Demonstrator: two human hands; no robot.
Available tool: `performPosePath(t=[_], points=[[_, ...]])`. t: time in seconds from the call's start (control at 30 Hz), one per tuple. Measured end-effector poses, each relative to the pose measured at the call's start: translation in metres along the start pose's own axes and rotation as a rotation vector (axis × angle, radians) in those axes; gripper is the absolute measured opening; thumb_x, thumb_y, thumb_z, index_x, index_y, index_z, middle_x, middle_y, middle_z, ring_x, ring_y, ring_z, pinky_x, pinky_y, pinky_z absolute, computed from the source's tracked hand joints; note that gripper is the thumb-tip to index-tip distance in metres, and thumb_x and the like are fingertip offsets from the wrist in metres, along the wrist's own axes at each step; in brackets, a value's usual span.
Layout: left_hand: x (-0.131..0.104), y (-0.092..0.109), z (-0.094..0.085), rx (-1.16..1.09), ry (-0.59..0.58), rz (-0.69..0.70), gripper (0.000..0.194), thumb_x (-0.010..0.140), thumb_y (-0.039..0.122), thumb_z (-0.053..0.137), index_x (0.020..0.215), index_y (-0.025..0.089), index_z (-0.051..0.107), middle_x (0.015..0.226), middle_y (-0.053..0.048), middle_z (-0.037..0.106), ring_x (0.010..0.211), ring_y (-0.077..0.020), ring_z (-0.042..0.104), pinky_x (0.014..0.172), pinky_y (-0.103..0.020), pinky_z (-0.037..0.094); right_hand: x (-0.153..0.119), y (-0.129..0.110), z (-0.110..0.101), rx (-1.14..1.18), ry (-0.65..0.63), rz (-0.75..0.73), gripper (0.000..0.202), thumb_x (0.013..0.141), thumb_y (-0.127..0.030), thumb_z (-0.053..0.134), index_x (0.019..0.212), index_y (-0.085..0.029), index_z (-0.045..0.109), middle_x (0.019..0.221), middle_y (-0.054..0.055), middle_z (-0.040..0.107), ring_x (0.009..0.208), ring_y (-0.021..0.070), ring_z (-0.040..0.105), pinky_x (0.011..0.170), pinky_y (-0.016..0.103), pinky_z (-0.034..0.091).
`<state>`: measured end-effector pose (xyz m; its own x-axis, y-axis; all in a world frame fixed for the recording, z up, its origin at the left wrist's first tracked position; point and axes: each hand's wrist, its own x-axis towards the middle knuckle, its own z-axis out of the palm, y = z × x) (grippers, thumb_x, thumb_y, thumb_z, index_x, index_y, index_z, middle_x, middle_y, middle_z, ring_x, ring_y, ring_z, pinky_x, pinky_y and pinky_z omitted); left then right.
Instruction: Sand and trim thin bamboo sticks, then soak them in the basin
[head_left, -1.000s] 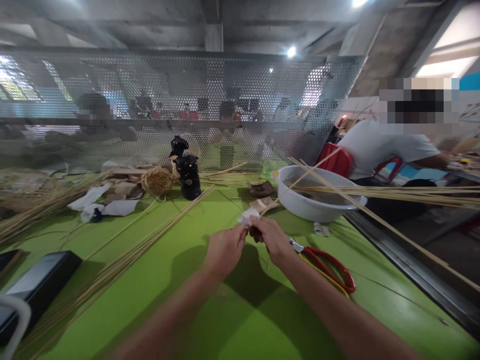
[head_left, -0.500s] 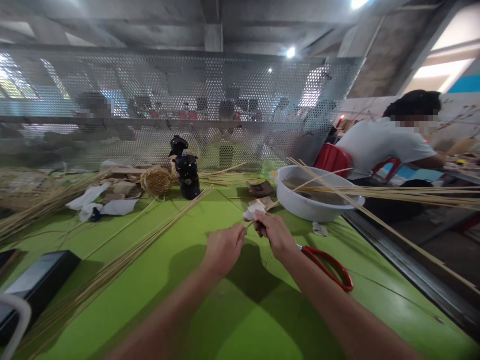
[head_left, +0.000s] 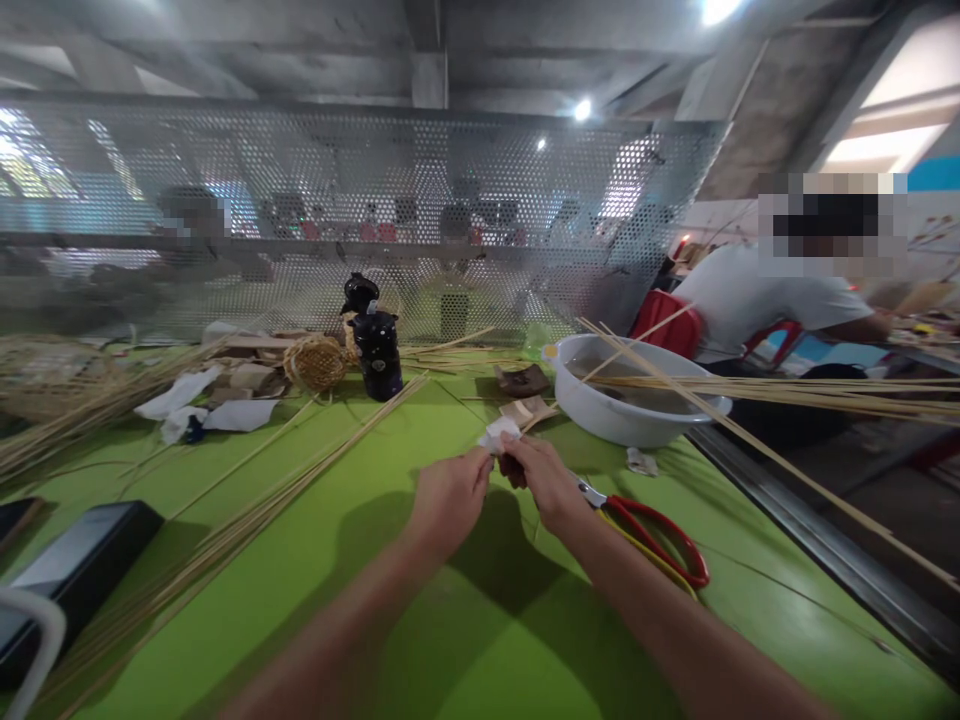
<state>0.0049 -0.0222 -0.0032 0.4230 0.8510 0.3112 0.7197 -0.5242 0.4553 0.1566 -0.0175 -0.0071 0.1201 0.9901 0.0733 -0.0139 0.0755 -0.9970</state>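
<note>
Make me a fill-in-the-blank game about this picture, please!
1. Between the left hand and right hand, the scrap is coloured ____.
2. The scissors have red and ____ handles.
3. In this view, the basin stands to the ____ of the black bottle.
4. The table is coloured ____.

Missing words: white; yellow; right; green.

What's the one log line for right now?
right hand: holds white wad | left hand: beside it, grip unclear | scissors: on table | tub: right, farther back

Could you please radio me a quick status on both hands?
Right hand pinching white wad; left hand closed next to it, contents hidden; red-handled scissors on green table, partly behind right forearm.
</note>
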Motion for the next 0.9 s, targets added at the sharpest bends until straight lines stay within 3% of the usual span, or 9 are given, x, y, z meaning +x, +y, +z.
performPosePath(t=[0.1,0.27,0.37,0.5,0.77,0.9], points=[[-0.001,0.001,0.000,0.093,0.007,0.025,0.031,0.098,0.030,0.031,0.091,0.021,0.060,0.062,0.001,0.059,0.051,-0.0119,0.046,0.053,-0.025,0.023,-0.001,0.000,0.001,-0.019,-0.030,-0.012,0.045,0.077,-0.052,0.057,0.049,-0.018,0.051,0.047,-0.002,0.045,0.046,0.0106,0.036,0.047,0.027,0.025],[-0.001,-0.001,0.002,0.210,0.031,0.058,0.032,0.097,0.029,0.034,0.078,0.020,0.058,0.057,0.001,0.053,0.048,-0.0122,0.041,0.052,-0.027,0.020,0.005,-0.003,-0.008,0.053,0.065,-0.013,0.038,0.076,-0.051,0.059,0.062,-0.015,0.064,0.053,-0.001,0.050,0.045,0.0092,0.032,0.045,0.026,0.021],[-0.001,-0.001,0.002,0.213,0.047,0.053,0.032,0.097,0.029,0.033,0.081,0.020,0.059,0.058,0.001,0.056,0.049,-0.0123,0.042,0.052,-0.027,0.022,0.002,-0.001,-0.004,0.045,0.034,-0.004,0.040,0.077,-0.052,0.058,0.060,-0.016,0.061,0.050,-0.002,0.047,0.045,0.0094,0.033,0.045,0.026,0.022],[-0.001,0.001,0.000,0.177,0.047,0.046,0.030,0.097,0.030,0.033,0.087,0.021,0.061,0.063,0.000,0.060,0.051,-0.0124,0.046,0.054,-0.026,0.025,-0.001,0.002,0.002,-0.014,-0.047,-0.025,0.047,0.079,-0.054,0.055,0.049,-0.018,0.051,0.046,-0.002,0.044,0.045,0.0100,0.035,0.047,0.026,0.024],[0.002,-0.002,-0.001,-0.108,-0.016,-0.029,0.031,0.096,0.033,0.036,0.077,0.020,0.058,0.066,0.001,0.064,0.059,-0.0130,0.055,0.057,-0.024,0.030,0.005,-0.004,-0.008,0.058,0.036,-0.012,0.040,0.076,-0.053,0.060,0.067,-0.015,0.069,0.052,-0.001,0.051,0.044,0.0096,0.032,0.046,0.027,0.020],[0.003,-0.005,0.000,-0.170,-0.004,-0.030,0.027,0.095,0.041,0.041,0.101,0.023,0.060,0.078,0.000,0.069,0.066,-0.0151,0.059,0.058,-0.024,0.032,0.003,-0.005,-0.007,0.075,0.057,-0.003,0.037,0.075,-0.051,0.061,0.065,-0.016,0.068,0.051,-0.001,0.050,0.044,0.0106,0.032,0.045,0.028,0.020]])
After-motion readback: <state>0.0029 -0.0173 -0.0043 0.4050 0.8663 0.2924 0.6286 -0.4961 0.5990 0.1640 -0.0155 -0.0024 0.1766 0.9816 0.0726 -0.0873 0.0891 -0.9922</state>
